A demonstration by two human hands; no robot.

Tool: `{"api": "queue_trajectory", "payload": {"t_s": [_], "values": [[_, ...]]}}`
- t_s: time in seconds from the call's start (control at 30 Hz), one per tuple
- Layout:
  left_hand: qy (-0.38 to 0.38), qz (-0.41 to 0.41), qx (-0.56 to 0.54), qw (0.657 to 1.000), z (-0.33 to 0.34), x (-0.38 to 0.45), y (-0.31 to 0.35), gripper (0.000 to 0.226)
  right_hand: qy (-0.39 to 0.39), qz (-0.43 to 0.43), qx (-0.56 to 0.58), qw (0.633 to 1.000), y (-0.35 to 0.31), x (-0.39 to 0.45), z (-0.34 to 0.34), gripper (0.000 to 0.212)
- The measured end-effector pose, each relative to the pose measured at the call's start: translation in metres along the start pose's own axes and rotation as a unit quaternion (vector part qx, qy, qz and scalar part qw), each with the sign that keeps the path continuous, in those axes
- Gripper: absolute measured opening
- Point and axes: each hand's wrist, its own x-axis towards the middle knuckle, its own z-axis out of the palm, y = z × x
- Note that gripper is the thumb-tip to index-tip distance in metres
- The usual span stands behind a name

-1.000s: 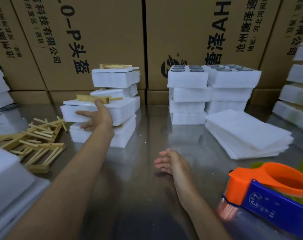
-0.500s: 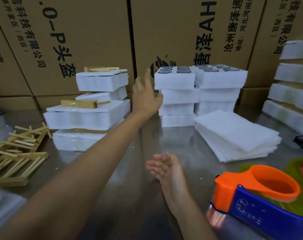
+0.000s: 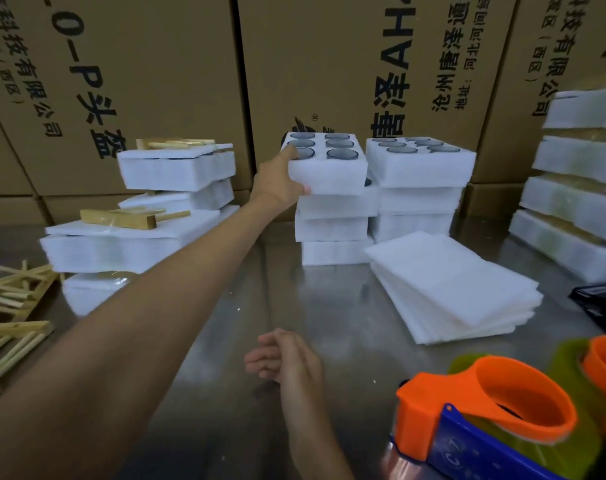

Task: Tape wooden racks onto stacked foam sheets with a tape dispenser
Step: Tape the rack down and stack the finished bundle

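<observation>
Left hand (image 3: pixel 277 183), away from the taped stack at frame left a second ago, now clamped on the top foam block (image 3: pixel 327 164) at upper centre, thumb on top, fingers beneath. Probably fetching the next block. Right hand (image 3: pixel 287 362) idle, loosely curled, lower centre. Tape dispenser (image 3: pixel 485 420) untouched, lower right; loose wooden racks (image 3: pixel 14 306) far left.
</observation>
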Motion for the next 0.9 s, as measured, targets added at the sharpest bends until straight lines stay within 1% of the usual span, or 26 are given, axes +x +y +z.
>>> {"api": "queue_trajectory", "payload": {"t_s": [0.07, 0.13, 0.2, 0.27, 0.37, 0.43, 0.5, 0.57, 0.67, 0.7, 0.73, 0.77, 0.8, 0.83, 0.9], "values": [[0.025, 0.025, 0.000, 0.999, -0.014, -0.031, -0.004, 0.050, 0.011, -0.005, -0.014, 1.000, 0.000, 0.000, -0.001, 0.029], [0.045, 0.040, -0.006, 0.998, -0.030, -0.070, -0.009, 0.050, 0.022, 0.008, 0.012, 1.000, -0.003, 0.000, -0.002, 0.028], [0.062, 0.035, -0.019, 0.997, -0.042, -0.116, -0.015, 0.051, 0.031, 0.006, 0.039, 0.999, -0.005, -0.002, -0.002, 0.026], [0.075, 0.020, -0.025, 0.997, -0.050, -0.165, -0.026, 0.052, 0.054, -0.019, 0.060, 0.997, -0.004, -0.007, -0.002, 0.025], [0.098, -0.010, -0.010, 0.995, -0.056, -0.235, -0.045, 0.052, 0.128, -0.081, 0.082, 0.985, -0.003, -0.016, -0.009, 0.027], [0.101, -0.029, -0.003, 0.995, -0.057, -0.272, -0.055, 0.052, 0.159, -0.117, 0.083, 0.977, -0.004, -0.023, -0.016, 0.032], [0.084, -0.055, 0.002, 0.995, -0.059, -0.297, -0.065, 0.051, 0.157, -0.120, 0.078, 0.977, -0.004, -0.028, -0.021, 0.042], [0.052, -0.072, 0.003, 0.996, -0.062, -0.310, -0.075, 0.052, 0.142, -0.126, 0.043, 0.981, -0.001, -0.032, -0.021, 0.041], [-0.028, -0.078, 0.004, 0.997, -0.070, -0.320, -0.086, 0.052, 0.123, -0.173, -0.057, 0.976, 0.009, -0.036, -0.019, 0.036], [-0.042, -0.087, -0.022, 0.995, -0.074, -0.321, -0.089, 0.052, 0.121, -0.183, -0.091, 0.971, 0.012, -0.035, -0.018, 0.033], [-0.037, -0.104, -0.069, 0.991, -0.078, -0.321, -0.090, 0.054, 0.124, -0.190, -0.126, 0.966, 0.015, -0.035, -0.018, 0.031], [-0.008, -0.125, -0.120, 0.985, -0.083, -0.319, -0.091, 0.055, 0.128, -0.196, -0.159, 0.959, 0.017, -0.035, -0.017, 0.031], [0.040, -0.142, -0.150, 0.978, -0.088, -0.315, -0.093, 0.054, 0.134, -0.201, -0.182, 0.953, 0.017, -0.034, -0.017, 0.031], [0.094, -0.156, -0.149, 0.972, -0.093, -0.308, -0.096, 0.050, 0.138, -0.205, -0.191, 0.950, 0.016, -0.033, -0.016, 0.031], [0.183, -0.203, -0.081, 0.958, -0.101, -0.290, -0.106, 0.042, 0.145, -0.210, -0.196, 0.947, 0.013, -0.033, -0.015, 0.030]]}}
